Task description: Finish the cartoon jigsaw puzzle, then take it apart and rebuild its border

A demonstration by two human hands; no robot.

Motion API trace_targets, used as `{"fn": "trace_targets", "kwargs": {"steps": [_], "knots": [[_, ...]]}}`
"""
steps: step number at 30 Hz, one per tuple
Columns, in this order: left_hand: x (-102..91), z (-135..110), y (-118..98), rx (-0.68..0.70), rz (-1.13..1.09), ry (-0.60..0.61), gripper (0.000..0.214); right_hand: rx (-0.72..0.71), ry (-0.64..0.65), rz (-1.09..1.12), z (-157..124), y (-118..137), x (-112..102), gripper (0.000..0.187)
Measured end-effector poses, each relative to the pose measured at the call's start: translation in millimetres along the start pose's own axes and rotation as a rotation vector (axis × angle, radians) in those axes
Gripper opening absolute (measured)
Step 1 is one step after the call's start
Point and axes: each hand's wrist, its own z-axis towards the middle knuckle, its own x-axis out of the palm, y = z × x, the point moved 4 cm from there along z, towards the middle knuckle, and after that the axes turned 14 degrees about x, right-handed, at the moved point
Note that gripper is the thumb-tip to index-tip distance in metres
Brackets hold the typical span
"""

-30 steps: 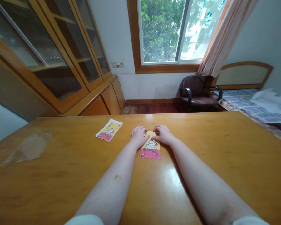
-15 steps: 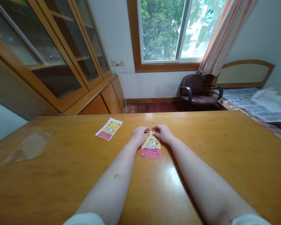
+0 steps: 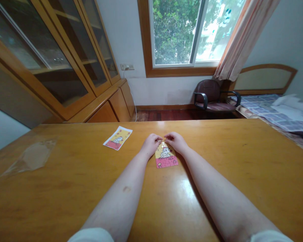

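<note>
A small jigsaw puzzle (image 3: 166,154) lies flat on the wooden table between my hands. Its picture has a white cartoon animal on a yellow ground, with a pink band along the near edge. My left hand (image 3: 150,144) rests at its upper left side, fingers bent together on the edge. On the other side, the thumb and fingers of my right hand (image 3: 176,142) pinch close to the upper right edge. Both hands cover the far corners, and whether a loose piece is between the fingertips cannot be made out.
A white-bordered card (image 3: 118,137) with the same picture lies to the left on the table (image 3: 78,195). Further left is a clear plastic bag (image 3: 31,156). Beyond the far table edge stand a dark red armchair (image 3: 213,95), a bed (image 3: 277,111) and a glass-door cabinet (image 3: 75,67).
The puzzle has shifted slightly right and turned a little, its near edge now slanting. Both hands have stayed at its far end with small finger movements.
</note>
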Motion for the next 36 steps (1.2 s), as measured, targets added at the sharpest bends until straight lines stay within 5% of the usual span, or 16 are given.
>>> {"fn": "trace_targets", "kwargs": {"steps": [5,12,19,28,36], "knots": [[-6.4,0,-2,0.021,-0.039,-0.105,0.010,0.079,0.070,0.021,0,-1,1,0.026],[-9.2,-1,-7,0.066,-0.114,-0.175,0.010,-0.059,0.120,-0.116,-7,11,1,0.037],[-7.8,-1,-11,0.111,-0.099,-0.141,0.011,0.048,0.112,-0.063,-5,4,3,0.012],[6.7,-10,-11,0.065,-0.045,0.157,0.106,0.096,-0.003,0.228,0,-1,-1,0.009],[5.6,-8,-14,0.059,-0.072,0.171,0.098,0.050,-0.015,0.248,-1,1,-2,0.010]]}}
